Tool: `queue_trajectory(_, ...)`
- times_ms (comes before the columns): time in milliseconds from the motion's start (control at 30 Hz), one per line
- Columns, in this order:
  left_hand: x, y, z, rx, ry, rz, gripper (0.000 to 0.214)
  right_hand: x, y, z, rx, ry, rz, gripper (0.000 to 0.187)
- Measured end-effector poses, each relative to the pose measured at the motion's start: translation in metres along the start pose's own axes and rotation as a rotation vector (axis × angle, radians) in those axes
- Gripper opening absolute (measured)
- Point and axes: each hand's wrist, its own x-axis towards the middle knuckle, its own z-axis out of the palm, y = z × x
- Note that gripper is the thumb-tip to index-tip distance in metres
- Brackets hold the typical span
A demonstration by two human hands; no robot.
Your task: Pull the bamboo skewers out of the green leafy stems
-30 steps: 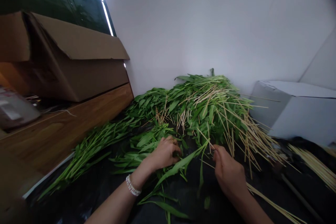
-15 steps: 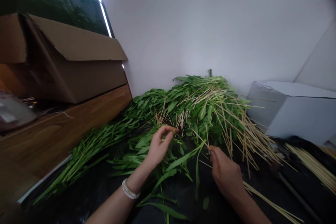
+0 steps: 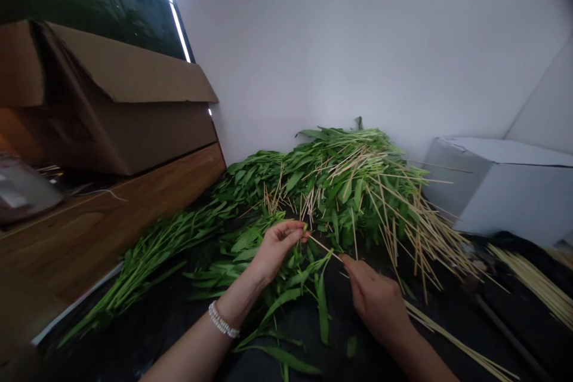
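Observation:
My right hand [image 3: 378, 292] is closed on the lower end of a thin wooden stick [image 3: 320, 243] that slants up to the left. A leafy green stem [image 3: 323, 304] is on the stick just ahead of my fingers, its long leaves hanging down. My left hand [image 3: 278, 250], with a white bead bracelet at the wrist, pinches a short bit of green stem [image 3: 305, 228]. The stick's tip meets that stem at the left fingertips; whether it has gone through cannot be made out. Below the left hand lie loose leafy stems [image 3: 250, 245].
Behind my hands rises a heap of leafy greens [image 3: 295, 173] with many sticks [image 3: 421, 239] poking out. More sticks [image 3: 532, 283] lie at right, near a white box [image 3: 514, 191]. A bundle of greens [image 3: 147, 268] lies left, below a cardboard box [image 3: 134, 125] on a wooden ledge [image 3: 147, 209].
My right hand has moved left with the stick and its leafy stem, and the tip now reaches the left fingertips. My left hand has shifted slightly right.

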Motion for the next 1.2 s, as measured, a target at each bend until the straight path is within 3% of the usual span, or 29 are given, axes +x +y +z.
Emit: queue_trajectory(1200,0.0002,-0.0039,-0.0007,-0.045,-0.009,-0.092,0.025,-0.002,-0.004,0.0044,-0.003,-0.008,0.004,0.031)
